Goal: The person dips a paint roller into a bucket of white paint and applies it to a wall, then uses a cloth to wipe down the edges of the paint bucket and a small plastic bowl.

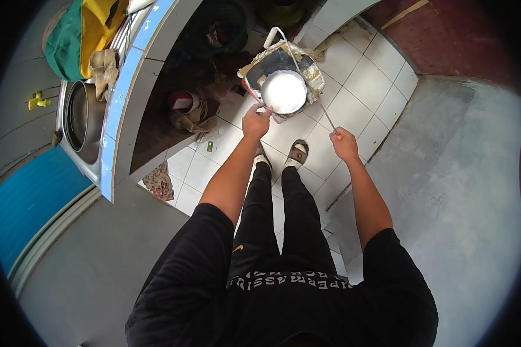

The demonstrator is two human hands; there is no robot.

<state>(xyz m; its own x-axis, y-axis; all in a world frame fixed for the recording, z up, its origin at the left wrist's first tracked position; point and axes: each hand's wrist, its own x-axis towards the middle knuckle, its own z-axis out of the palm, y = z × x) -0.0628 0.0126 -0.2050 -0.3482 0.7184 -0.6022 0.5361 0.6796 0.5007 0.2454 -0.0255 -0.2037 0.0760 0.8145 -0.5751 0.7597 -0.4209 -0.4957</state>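
My left hand (256, 123) grips the near left rim of a round container (284, 92) with a bright white surface; whether that is paint inside or a lid, I cannot tell. It sits at the near side of a square black bucket (278, 61) whose rim is crusted with dried paint and tape. My right hand (345, 143) is closed around the orange-ended handle of a mini paint roller (325, 113). The roller's long wire frame crosses over the bucket, and its white sleeve (269, 38) hangs beyond the bucket's far left corner.
A tiled counter (126, 91) with a blue edge curves along my left, holding a steel sink (84, 115). Beneath it are a dark basket (221, 30) and cloth bags (195, 121). Grey wall (438, 173) stands at right. My sandalled feet (298, 152) are on white floor tiles (356, 99).
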